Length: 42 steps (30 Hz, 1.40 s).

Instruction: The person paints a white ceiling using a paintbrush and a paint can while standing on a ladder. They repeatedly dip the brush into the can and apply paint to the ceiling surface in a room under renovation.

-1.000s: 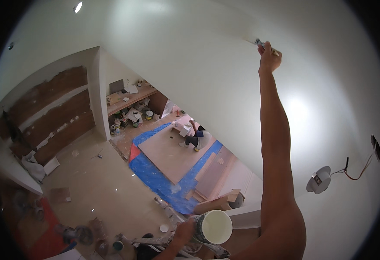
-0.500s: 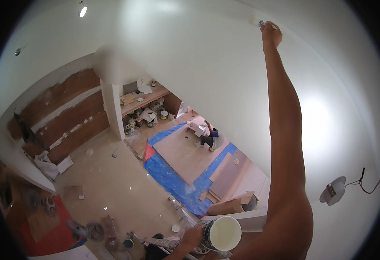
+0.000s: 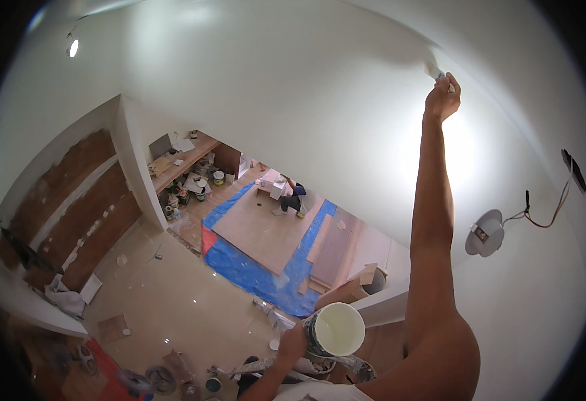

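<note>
High at the upper right, my right hand (image 3: 444, 97) is closed around a paintbrush (image 3: 433, 69), its pale bristles against the white surface near the edge where two surfaces meet. The handle is mostly hidden in my fingers. Low in the middle, my left hand (image 3: 294, 344) grips the side of a paint bucket (image 3: 339, 330) with a white rim and pale paint inside. Its mouth tips toward me. Right of my raised arm, a round light fitting (image 3: 485, 233) hangs by its wires from an opening.
Below me, part of a ladder (image 3: 256, 366) shows beside the bucket. On the floor, boards (image 3: 266, 230) lie on a blue sheet (image 3: 243, 276), where another person (image 3: 296, 200) crouches. Cans and supplies (image 3: 201, 190) sit under a wooden counter at left. A cardboard box (image 3: 346, 292) stands beyond the bucket.
The view has shifted, so the room appears further left. My right hand with the paintbrush sits further right and lower in the picture. The bucket appears a little higher, still in my left hand.
</note>
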Each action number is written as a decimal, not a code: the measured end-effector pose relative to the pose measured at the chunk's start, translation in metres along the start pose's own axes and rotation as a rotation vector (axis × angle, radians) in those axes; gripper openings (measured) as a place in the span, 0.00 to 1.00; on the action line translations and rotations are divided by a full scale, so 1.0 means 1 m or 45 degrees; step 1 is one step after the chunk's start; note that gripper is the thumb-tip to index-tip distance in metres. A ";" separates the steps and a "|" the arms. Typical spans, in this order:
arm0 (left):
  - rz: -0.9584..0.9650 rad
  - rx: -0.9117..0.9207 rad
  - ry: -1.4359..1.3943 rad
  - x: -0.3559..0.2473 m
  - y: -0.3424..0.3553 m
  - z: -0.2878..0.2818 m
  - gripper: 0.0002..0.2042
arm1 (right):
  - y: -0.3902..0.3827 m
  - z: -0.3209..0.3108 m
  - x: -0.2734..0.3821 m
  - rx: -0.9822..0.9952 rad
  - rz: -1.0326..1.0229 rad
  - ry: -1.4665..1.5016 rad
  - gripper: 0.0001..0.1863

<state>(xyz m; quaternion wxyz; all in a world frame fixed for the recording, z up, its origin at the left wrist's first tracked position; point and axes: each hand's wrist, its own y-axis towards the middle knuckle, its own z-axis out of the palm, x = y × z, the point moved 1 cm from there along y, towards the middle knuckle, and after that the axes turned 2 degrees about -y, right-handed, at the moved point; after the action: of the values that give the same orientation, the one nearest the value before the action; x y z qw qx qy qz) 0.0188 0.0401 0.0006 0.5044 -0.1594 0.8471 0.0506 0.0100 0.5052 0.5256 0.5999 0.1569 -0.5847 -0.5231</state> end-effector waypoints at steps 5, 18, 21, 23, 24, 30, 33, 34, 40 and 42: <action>-0.079 0.003 0.012 0.002 0.004 0.000 0.10 | -0.090 -0.058 0.036 0.194 0.037 0.226 0.15; 0.021 -0.093 -0.078 0.008 0.007 0.007 0.11 | -0.283 -0.336 0.072 1.147 0.637 0.052 0.10; 0.069 -0.136 -0.104 0.002 0.003 0.003 0.12 | -0.281 -0.379 0.074 1.192 0.632 -0.106 0.10; 0.038 -0.097 -0.048 0.008 0.004 0.005 0.12 | -0.282 -0.393 0.079 1.239 0.711 -0.013 0.10; 0.008 -0.092 0.000 0.007 0.004 0.004 0.12 | -0.285 -0.399 0.082 1.262 0.763 0.031 0.10; 0.023 -0.105 -0.101 -0.010 0.004 -0.017 0.16 | -0.314 -0.404 0.077 1.802 0.805 -0.265 0.09; 0.029 -0.117 -0.047 -0.004 0.008 -0.014 0.17 | -0.356 -0.390 0.058 2.183 0.792 -0.484 0.10; 0.046 -0.112 -0.043 -0.004 0.009 -0.013 0.17 | -0.378 -0.390 0.041 2.221 0.607 -0.454 0.09; 0.028 -0.122 -0.027 -0.005 0.009 -0.012 0.15 | -0.452 -0.390 -0.007 2.572 0.231 -0.666 0.08; -0.019 -0.100 -0.011 -0.007 0.007 -0.012 0.15 | -0.448 -0.387 -0.002 2.419 0.283 -0.620 0.07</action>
<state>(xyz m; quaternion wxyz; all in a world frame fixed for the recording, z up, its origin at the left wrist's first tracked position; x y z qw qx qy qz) 0.0093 0.0455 0.0116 0.5017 -0.1853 0.8411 0.0807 0.1463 0.1624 0.0633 0.1336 0.4055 -0.8807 0.2052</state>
